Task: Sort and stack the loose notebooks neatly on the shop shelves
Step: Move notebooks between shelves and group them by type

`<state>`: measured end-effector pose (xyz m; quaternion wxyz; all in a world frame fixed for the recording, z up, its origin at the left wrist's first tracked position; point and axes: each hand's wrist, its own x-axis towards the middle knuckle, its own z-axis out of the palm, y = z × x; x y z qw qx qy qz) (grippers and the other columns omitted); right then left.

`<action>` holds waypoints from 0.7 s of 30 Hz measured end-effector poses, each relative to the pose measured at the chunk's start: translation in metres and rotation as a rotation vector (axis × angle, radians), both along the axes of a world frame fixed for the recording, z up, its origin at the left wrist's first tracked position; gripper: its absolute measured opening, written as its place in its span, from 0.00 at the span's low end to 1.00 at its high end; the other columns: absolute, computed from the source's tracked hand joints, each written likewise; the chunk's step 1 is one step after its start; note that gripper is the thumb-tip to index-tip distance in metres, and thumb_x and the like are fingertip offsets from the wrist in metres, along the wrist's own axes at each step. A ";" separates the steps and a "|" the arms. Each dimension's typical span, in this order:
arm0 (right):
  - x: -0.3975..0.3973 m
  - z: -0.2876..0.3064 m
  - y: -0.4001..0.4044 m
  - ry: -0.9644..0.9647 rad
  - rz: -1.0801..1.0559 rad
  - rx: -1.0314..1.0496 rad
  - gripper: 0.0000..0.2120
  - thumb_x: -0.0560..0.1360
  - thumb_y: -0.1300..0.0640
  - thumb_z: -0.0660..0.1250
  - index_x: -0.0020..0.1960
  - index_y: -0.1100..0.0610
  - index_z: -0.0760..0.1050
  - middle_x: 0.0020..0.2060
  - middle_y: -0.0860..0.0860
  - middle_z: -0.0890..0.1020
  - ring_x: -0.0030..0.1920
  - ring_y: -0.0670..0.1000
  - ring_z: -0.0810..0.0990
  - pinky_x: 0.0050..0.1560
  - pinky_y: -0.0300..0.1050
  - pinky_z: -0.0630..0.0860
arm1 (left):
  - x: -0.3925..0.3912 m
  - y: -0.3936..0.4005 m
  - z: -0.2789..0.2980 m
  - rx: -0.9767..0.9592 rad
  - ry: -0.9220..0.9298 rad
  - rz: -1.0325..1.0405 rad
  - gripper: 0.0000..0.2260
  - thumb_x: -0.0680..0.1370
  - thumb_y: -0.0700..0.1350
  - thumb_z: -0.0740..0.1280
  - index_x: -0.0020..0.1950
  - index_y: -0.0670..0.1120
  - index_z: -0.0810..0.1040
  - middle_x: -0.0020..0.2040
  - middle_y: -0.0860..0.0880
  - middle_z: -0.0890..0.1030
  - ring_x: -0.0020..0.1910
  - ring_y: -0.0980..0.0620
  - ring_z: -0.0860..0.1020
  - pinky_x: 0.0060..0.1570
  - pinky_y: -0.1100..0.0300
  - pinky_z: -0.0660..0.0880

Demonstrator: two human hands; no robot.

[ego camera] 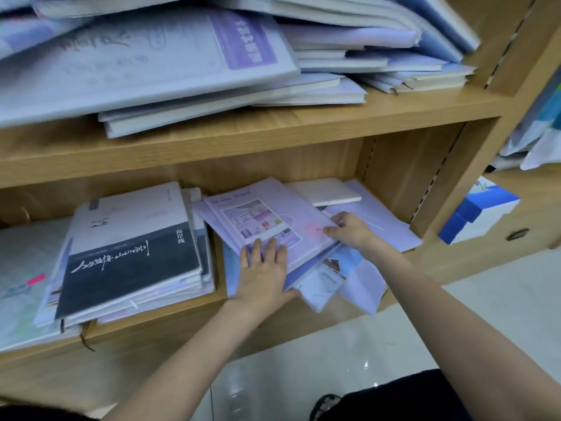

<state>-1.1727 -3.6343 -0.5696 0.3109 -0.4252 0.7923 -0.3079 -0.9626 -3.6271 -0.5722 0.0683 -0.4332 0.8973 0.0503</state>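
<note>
Now left hand [263, 270] flat, fingers straight, on lilac notebook [267, 220]; right hand [349, 229] pinches its edge. Thin, floppy, slippery; better hold by spine.

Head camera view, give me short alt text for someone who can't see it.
Two bare hands straighten a messy pile of lilac notebooks on a lower wooden shelf: the left hand lies flat on the top cover, the right hand holds its far edge. A neater stack topped by a black-and-white notebook sits to the left, with jumbled notebooks above.
</note>
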 end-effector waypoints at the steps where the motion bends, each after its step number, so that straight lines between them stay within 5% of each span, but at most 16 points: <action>1: 0.002 0.001 0.000 -0.077 -0.047 -0.020 0.13 0.76 0.58 0.66 0.58 0.61 0.69 0.52 0.56 0.72 0.52 0.56 0.73 0.45 0.46 0.70 | -0.001 -0.002 0.000 -0.003 -0.017 0.002 0.38 0.75 0.62 0.61 0.76 0.45 0.47 0.77 0.45 0.46 0.75 0.39 0.44 0.72 0.42 0.42; 4: 0.013 0.013 0.006 -0.216 -0.071 -0.124 0.10 0.74 0.62 0.68 0.46 0.57 0.66 0.52 0.57 0.71 0.42 0.52 0.72 0.35 0.40 0.69 | 0.011 -0.010 0.011 0.008 -0.054 -0.052 0.38 0.75 0.60 0.64 0.76 0.46 0.48 0.77 0.46 0.48 0.76 0.42 0.48 0.73 0.46 0.47; 9: 0.017 0.025 0.042 -0.325 0.139 -0.100 0.07 0.74 0.65 0.68 0.49 0.62 0.71 0.39 0.54 0.75 0.37 0.53 0.76 0.36 0.36 0.76 | 0.040 -0.011 0.018 0.030 -0.128 -0.061 0.38 0.75 0.52 0.67 0.75 0.45 0.47 0.77 0.43 0.46 0.76 0.42 0.47 0.74 0.50 0.48; 11: 0.005 0.016 0.052 -0.100 0.118 -0.041 0.08 0.75 0.62 0.68 0.53 0.62 0.75 0.46 0.55 0.79 0.48 0.54 0.78 0.44 0.34 0.73 | 0.039 -0.001 0.009 0.001 -0.193 -0.043 0.38 0.77 0.53 0.64 0.76 0.42 0.43 0.77 0.40 0.43 0.75 0.39 0.44 0.73 0.47 0.44; 13: -0.013 0.003 0.055 0.147 -0.011 0.016 0.21 0.76 0.56 0.67 0.65 0.61 0.69 0.61 0.56 0.75 0.62 0.56 0.73 0.55 0.42 0.69 | 0.029 0.005 -0.001 -0.042 -0.198 -0.047 0.38 0.78 0.56 0.61 0.76 0.41 0.41 0.76 0.40 0.40 0.75 0.37 0.42 0.73 0.44 0.43; 17: -0.020 -0.014 0.052 0.093 -0.105 0.122 0.36 0.74 0.48 0.68 0.73 0.61 0.55 0.68 0.60 0.66 0.68 0.61 0.66 0.64 0.53 0.67 | 0.016 0.003 -0.007 -0.136 -0.169 -0.137 0.37 0.78 0.53 0.61 0.76 0.43 0.40 0.77 0.43 0.41 0.76 0.39 0.45 0.73 0.45 0.47; 21: -0.013 -0.012 0.046 -0.107 -0.339 -0.088 0.31 0.73 0.55 0.71 0.70 0.60 0.59 0.67 0.60 0.62 0.59 0.59 0.69 0.57 0.50 0.70 | 0.020 -0.006 0.006 -0.120 -0.126 -0.160 0.33 0.78 0.55 0.61 0.77 0.47 0.48 0.78 0.47 0.49 0.75 0.45 0.54 0.70 0.51 0.58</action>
